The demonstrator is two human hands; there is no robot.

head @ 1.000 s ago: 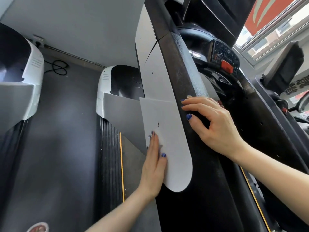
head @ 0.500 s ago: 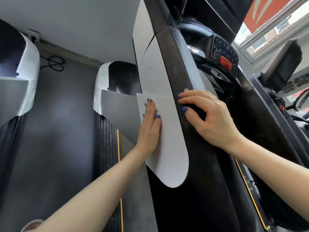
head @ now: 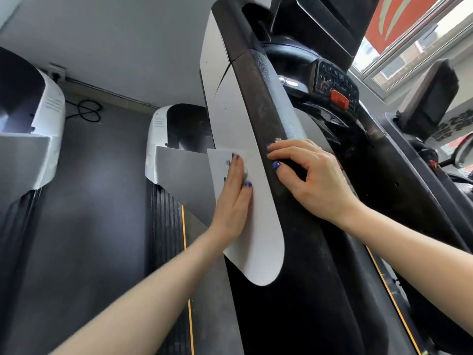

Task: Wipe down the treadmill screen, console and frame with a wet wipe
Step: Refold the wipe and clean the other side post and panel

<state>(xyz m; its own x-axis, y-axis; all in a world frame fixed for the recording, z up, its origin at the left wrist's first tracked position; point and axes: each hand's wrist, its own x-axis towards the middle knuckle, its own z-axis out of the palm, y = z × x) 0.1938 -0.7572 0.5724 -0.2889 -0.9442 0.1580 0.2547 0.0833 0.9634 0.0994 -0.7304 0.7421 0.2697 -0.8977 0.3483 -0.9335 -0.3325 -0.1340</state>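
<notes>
The treadmill's grey side panel (head: 258, 242) runs beside its black handrail (head: 268, 98). My left hand (head: 234, 201) lies flat on the panel with straight fingers pointing up and presses against it. No wet wipe shows; whether one lies under the palm cannot be told. My right hand (head: 312, 178) arches over the handrail, fingers bent with their tips at the rail's left edge and the thumb on the rail. The console (head: 335, 83) with its red stop button (head: 339, 98) and the dark screen (head: 327, 19) sit up at the top right.
This treadmill's belt and white motor cover (head: 156, 139) lie below the panel. A second treadmill (head: 43, 119) stands at the left, across a dark floor with a cable (head: 88, 111). Another machine's screen (head: 432, 98) and a window are at the right.
My left hand has slid up the grey panel from near its rounded lower end to its upper part. My right hand has stayed on the handrail.
</notes>
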